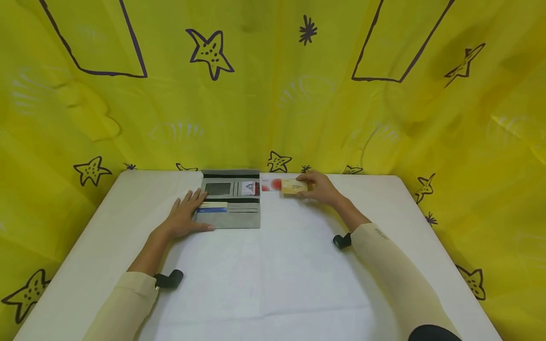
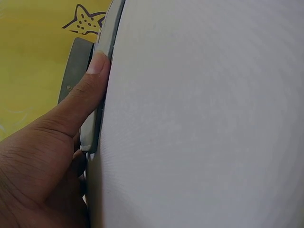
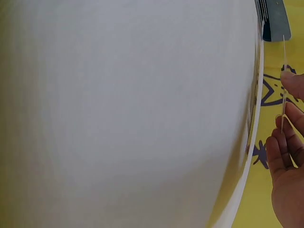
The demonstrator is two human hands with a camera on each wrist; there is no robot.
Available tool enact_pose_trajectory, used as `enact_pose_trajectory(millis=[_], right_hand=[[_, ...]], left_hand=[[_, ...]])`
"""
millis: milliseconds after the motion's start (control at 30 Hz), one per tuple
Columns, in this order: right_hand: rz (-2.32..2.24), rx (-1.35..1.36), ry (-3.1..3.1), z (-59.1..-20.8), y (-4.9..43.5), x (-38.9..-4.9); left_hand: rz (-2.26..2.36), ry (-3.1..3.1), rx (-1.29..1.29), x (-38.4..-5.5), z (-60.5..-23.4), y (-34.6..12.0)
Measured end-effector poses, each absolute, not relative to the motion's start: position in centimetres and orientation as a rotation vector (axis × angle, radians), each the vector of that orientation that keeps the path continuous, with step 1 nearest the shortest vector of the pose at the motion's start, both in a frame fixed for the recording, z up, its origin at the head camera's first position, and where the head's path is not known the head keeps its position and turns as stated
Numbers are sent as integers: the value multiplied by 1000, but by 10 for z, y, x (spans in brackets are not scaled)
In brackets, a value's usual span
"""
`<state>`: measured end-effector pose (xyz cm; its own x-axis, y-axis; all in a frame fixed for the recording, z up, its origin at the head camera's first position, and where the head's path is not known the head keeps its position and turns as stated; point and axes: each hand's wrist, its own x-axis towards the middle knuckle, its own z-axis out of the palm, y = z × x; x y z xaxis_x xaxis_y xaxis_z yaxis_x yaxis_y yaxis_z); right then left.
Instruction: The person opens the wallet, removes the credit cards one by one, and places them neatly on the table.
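Observation:
A grey wallet [image 1: 239, 221] lies unfolded near the table's far edge. Blue-and-white card [image 1: 212, 207] shows in its lower left slot, and a white card [image 1: 247, 188] with a picture sits in the upper right. My left hand [image 1: 187, 219] rests on the wallet's left side, fingers spread and thumb along the bottom edge. To the wallet's right, my right hand [image 1: 321, 190] pinches a yellow card [image 1: 291, 186] between thumb and fingers. That card partly covers a red-and-white card [image 1: 268, 183]. In the right wrist view the pinched card [image 3: 284, 107] appears edge-on.
A white cloth [image 1: 273, 274] with creases covers the table. Behind it hangs a yellow curtain [image 1: 256, 109] with drawn starfish, close to the table's far edge. Black wrist cameras [image 1: 169, 279] are worn on both arms.

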<state>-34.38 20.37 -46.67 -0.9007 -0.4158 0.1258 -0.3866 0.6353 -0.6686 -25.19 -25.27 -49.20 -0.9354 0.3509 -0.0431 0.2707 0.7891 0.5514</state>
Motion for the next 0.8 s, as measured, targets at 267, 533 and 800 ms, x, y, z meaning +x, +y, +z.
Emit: enact_pose_trajectory(millis=[267, 533, 800], right_hand=[[-1150, -654, 2781, -468, 217, -344], [-1103, -626, 2808, -469, 228, -345], [-1081, -648, 2858, -467, 237, -344]], left_hand=[[854, 2833, 507, -253, -493, -254], [862, 2829, 505, -252, -492, -254], [848, 2831, 499, -252, -492, -254]])
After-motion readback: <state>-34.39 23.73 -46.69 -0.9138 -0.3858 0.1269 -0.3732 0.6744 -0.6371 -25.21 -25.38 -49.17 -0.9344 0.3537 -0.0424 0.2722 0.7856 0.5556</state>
